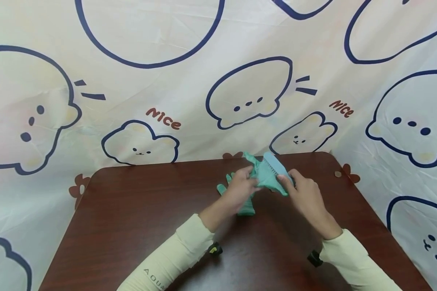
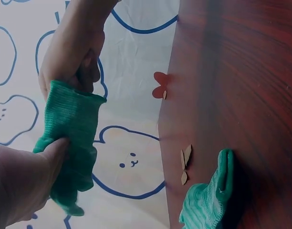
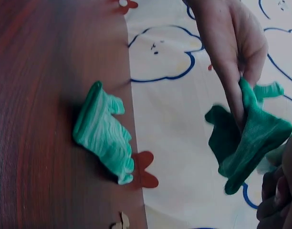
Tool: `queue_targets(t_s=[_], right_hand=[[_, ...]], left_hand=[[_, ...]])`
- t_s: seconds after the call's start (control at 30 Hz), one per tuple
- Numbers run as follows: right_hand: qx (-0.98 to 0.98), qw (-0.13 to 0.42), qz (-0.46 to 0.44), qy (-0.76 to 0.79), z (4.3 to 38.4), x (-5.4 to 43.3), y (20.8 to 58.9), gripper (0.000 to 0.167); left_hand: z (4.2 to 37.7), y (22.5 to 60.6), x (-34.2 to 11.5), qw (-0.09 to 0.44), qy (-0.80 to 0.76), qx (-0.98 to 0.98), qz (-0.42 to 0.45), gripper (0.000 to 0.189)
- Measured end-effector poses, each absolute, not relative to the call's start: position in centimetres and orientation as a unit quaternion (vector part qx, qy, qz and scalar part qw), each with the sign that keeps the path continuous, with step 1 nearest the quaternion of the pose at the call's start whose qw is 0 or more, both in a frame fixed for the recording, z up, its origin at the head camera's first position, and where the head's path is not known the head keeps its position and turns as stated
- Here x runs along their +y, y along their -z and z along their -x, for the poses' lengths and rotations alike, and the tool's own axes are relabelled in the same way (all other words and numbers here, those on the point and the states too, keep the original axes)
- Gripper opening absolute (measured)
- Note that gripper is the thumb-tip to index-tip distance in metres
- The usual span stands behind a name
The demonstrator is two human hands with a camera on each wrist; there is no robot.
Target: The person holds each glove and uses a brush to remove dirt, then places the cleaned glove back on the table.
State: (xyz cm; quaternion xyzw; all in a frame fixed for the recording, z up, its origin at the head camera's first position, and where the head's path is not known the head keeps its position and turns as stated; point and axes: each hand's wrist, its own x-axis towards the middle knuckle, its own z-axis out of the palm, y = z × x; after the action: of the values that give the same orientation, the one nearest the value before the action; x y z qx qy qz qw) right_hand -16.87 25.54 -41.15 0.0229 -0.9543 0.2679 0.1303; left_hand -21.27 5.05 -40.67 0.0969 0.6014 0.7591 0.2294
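Note:
A green knitted glove (image 1: 267, 176) is held up above the far part of the table between both hands. My left hand (image 1: 240, 188) pinches its body, with the thumb lying across the fabric in the left wrist view. At the cuff end, my right hand (image 1: 307, 196) grips the edge between thumb and fingers. Along that end runs a pale blue band (image 1: 276, 163). In the right wrist view the glove (image 3: 258, 133) hangs folded, showing dark fabric inside. A second green glove (image 1: 246, 207) lies on the table beneath the left forearm, partly hidden by it.
The dark red wooden table (image 1: 142, 210) has rounded far corners. Behind it and at both sides hangs a white cloth (image 1: 189, 93) with blue cartoon outlines. Flower prints (image 1: 349, 173) on the cloth show at the table's edges. Black wrist devices (image 1: 315, 258) sit at the sleeves.

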Motion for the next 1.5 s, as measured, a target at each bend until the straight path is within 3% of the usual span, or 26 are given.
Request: queue_targets(t_s=[0.27, 0.5, 0.63, 0.83, 1.13, 1.5], right_hand=[[-0.949, 0.145, 0.0, -0.281, 16.8, 25.8, 40.9, 0.05], [-0.947, 0.101, -0.087, -0.291, 15.4, 23.9, 40.4, 0.038], [-0.951, 0.11, -0.084, -0.275, 15.3, 23.5, 40.4, 0.035], [-0.956, 0.134, -0.054, -0.257, 16.2, 24.4, 40.4, 0.041], [-0.95, 0.141, -0.006, -0.279, 17.1, 26.3, 39.8, 0.054], [-0.946, 0.11, -0.107, -0.284, 15.8, 23.8, 39.6, 0.031]], left_hand=[[21.0, 40.8, 4.7, 0.22, -0.772, 0.588, -0.103, 0.06], [21.1, 40.5, 4.3, 0.218, -0.805, 0.54, -0.113, 0.05], [21.2, 40.2, 4.5, 0.229, -0.807, 0.531, -0.12, 0.051], [21.1, 40.0, 4.9, 0.24, -0.799, 0.543, -0.097, 0.059], [21.1, 39.7, 4.8, 0.225, -0.799, 0.545, -0.114, 0.052], [22.0, 39.7, 4.8, 0.211, -0.803, 0.546, -0.11, 0.05]])
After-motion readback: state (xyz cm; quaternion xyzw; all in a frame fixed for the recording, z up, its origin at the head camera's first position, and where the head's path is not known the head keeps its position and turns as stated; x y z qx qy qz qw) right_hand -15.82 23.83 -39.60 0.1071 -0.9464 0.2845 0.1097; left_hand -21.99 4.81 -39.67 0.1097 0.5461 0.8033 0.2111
